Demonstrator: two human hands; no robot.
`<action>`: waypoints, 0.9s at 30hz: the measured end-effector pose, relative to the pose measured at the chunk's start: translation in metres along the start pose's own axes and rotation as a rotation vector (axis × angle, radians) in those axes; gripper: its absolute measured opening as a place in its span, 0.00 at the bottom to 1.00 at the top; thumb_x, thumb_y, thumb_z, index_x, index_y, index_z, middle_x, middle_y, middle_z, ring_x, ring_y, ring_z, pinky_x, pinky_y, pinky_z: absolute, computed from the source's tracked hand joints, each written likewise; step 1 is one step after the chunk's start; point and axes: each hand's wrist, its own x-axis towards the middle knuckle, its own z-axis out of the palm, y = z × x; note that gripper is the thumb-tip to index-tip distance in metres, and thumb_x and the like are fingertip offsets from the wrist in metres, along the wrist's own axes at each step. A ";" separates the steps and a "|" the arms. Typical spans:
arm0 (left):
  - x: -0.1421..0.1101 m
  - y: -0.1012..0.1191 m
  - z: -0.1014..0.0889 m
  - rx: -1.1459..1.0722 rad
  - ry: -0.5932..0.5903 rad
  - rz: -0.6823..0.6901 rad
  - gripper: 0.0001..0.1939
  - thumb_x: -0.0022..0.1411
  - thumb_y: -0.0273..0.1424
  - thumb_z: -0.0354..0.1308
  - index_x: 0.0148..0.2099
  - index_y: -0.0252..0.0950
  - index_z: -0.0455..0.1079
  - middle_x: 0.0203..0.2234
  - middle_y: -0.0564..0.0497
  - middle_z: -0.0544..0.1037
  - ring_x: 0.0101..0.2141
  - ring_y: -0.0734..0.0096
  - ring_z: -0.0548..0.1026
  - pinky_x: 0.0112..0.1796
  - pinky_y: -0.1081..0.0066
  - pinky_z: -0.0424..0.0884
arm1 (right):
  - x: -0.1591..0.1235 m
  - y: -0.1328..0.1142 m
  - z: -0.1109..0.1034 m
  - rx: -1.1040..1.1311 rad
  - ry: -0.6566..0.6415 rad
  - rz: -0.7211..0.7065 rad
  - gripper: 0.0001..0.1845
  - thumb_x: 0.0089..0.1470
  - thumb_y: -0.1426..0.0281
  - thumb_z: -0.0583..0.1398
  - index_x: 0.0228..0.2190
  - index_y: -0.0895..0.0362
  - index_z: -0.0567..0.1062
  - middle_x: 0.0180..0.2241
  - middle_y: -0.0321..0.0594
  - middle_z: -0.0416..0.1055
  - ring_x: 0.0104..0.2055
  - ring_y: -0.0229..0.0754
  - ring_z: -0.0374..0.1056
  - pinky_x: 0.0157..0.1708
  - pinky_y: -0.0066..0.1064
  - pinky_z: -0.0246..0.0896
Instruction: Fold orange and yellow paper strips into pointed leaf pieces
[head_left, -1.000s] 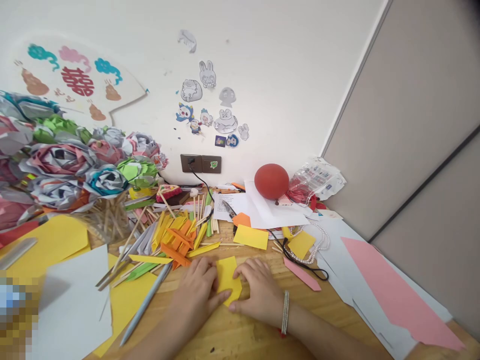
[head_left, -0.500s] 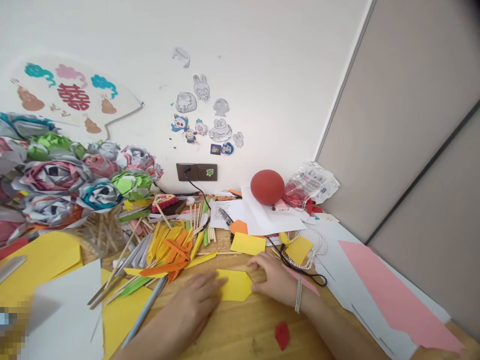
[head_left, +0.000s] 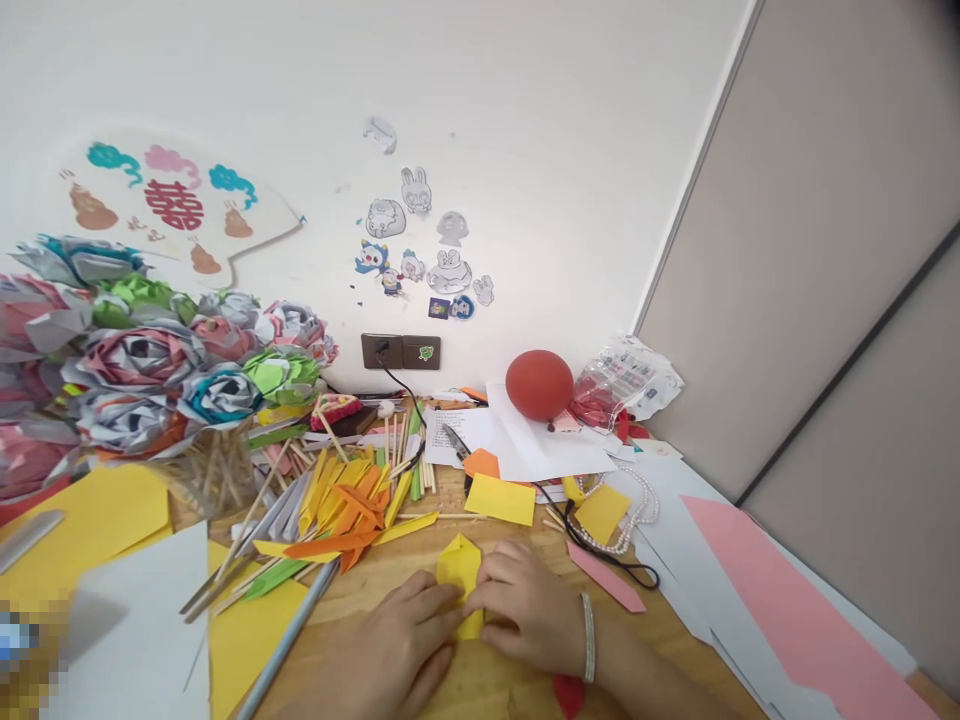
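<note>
The fingers of the left hand (head_left: 401, 630) lie close together, stretched forward and rightward onto the left side of a folded yellow paper (head_left: 459, 570); those of the right hand (head_left: 521, 610) curl over its right side. Whether either set pinches the paper or only presses it, I cannot tell. The paper is between the two hands on the table (head_left: 495, 690), its pointed end beyond the fingertips. Both palms face down, the forearms reaching in from the near edge and converging; a pale bracelet (head_left: 589, 637) circles the right wrist.

Far beyond the left fingers, on the wall, a fan-shaped cutout (head_left: 259, 228) bears a red double-happiness character, 囍. Straight beyond the fingers, a printed sheet (head_left: 441, 440) carries lines too small to read. Beyond and right of the right fingers, a clear packet (head_left: 630, 375) has printing that is also too small to read.
</note>
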 end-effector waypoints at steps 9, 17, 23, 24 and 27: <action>-0.002 -0.010 -0.012 -0.105 -0.087 -0.029 0.32 0.51 0.15 0.46 0.54 0.48 0.64 0.51 0.55 0.71 0.55 0.63 0.63 0.53 0.60 0.63 | -0.003 0.013 0.002 -0.181 -0.002 -0.079 0.12 0.56 0.78 0.53 0.38 0.53 0.72 0.34 0.37 0.70 0.37 0.41 0.59 0.38 0.35 0.54; -0.001 -0.022 -0.002 -0.088 0.009 0.030 0.23 0.58 0.18 0.45 0.51 0.44 0.67 0.51 0.50 0.70 0.55 0.64 0.63 0.52 0.62 0.64 | -0.005 0.025 0.009 -0.093 0.061 -0.044 0.15 0.57 0.79 0.52 0.42 0.54 0.71 0.38 0.39 0.72 0.39 0.42 0.61 0.39 0.34 0.57; 0.003 -0.023 0.003 -0.184 0.063 0.001 0.15 0.58 0.20 0.47 0.42 0.41 0.69 0.43 0.51 0.73 0.46 0.68 0.70 0.47 0.69 0.68 | 0.000 0.017 0.010 0.015 0.085 -0.022 0.06 0.56 0.74 0.56 0.34 0.54 0.74 0.33 0.38 0.72 0.36 0.42 0.62 0.37 0.35 0.58; 0.004 -0.022 0.001 -0.199 0.056 0.001 0.13 0.60 0.21 0.48 0.39 0.41 0.69 0.40 0.51 0.74 0.44 0.68 0.71 0.45 0.70 0.68 | 0.000 0.016 0.010 0.016 0.086 -0.015 0.05 0.55 0.72 0.58 0.33 0.54 0.74 0.33 0.38 0.72 0.36 0.41 0.62 0.37 0.35 0.58; 0.005 -0.019 -0.003 -0.230 0.014 0.030 0.10 0.63 0.24 0.48 0.35 0.40 0.69 0.37 0.52 0.74 0.40 0.69 0.71 0.42 0.72 0.68 | -0.001 0.018 0.009 0.030 0.081 -0.011 0.03 0.55 0.70 0.60 0.29 0.54 0.75 0.32 0.37 0.71 0.36 0.40 0.63 0.37 0.33 0.57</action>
